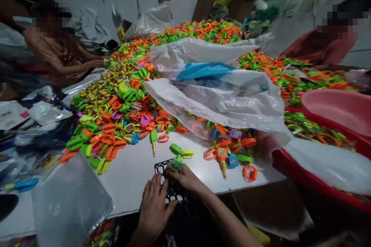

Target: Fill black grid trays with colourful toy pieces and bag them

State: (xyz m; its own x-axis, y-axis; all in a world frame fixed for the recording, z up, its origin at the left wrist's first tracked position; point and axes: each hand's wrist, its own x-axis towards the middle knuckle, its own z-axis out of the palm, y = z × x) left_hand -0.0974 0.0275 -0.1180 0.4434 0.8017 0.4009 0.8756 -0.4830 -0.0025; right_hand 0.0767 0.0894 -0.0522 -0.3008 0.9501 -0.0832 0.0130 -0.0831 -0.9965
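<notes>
My right hand (186,179) pinches a green toy watch (175,164) over a black plastic rack with holes (161,167), which lies at the table's front edge. My left hand (153,204) rests on the rack's left side, fingers stretched out and thumb apart. Just beyond the rack are a green toy watch (175,148) and a yellow-green one (187,154). A green piece with a candy-filled tube (153,144) lies farther left. To the right sits an orange toy watch (222,153) with a similar tube below it. My body's shadow hides the rack's near part.
A large heap of toy watches (116,123) covers the table (130,177). White plastic sacking (220,100) lies over part of it. A red basin (313,177) and a pink basin (333,108) stand right. A clear bag (69,193) hangs over the front edge. Two people sit at either side.
</notes>
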